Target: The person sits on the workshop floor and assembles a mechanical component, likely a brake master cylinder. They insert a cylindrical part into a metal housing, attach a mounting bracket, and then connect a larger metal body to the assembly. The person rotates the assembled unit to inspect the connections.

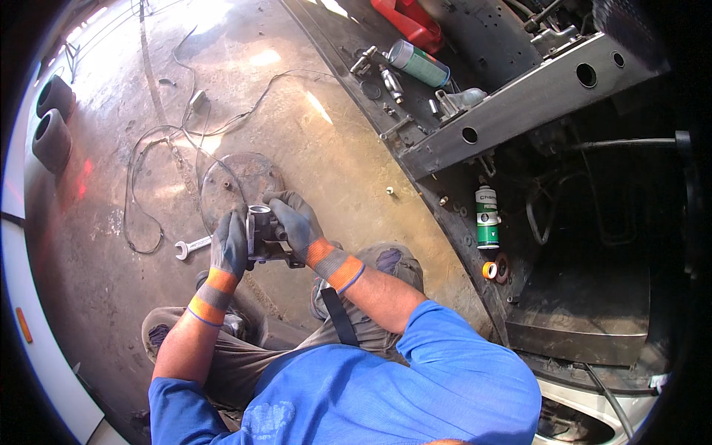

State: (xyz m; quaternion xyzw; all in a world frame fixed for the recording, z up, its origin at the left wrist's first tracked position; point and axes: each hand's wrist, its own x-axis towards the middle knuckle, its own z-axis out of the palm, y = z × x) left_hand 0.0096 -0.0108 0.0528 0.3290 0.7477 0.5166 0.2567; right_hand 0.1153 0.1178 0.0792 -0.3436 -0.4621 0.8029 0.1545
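Dark metal housing with a bright, round-rimmed opening [263, 236]: located directly between the two hands, in front of the seated person's knees.

Governing relation: the housing lies immediately to the right of the left hand [231, 239] and to the left and near side of the right hand [295, 221]. Both hands touch it; neither is appreciably nearer. The longer visible extent of the housing runs from the round opening, at the far end, back toward the person's body. The opening is turned upward toward the head. A bracket-like tab projects rightward at the near end, below the right hand.

Hand state: the left hand, in a grey work glove with an orange-banded cuff, grasps the left flank, fingers directed away from the body. The right hand, gloved alike, is closed about the upper right side, with its fingertips reaching past the far edge, near the opening. Thumb contact is hidden, and grip force cannot be told.

Surroundings: a round, rust-brown metal plate [256, 172] lies on the grey concrete floor [334, 163] just beyond the housing. A silver open-ended wrench [194, 246] lies on the floor beside the left hand, its open end pointing left, away from the housing.
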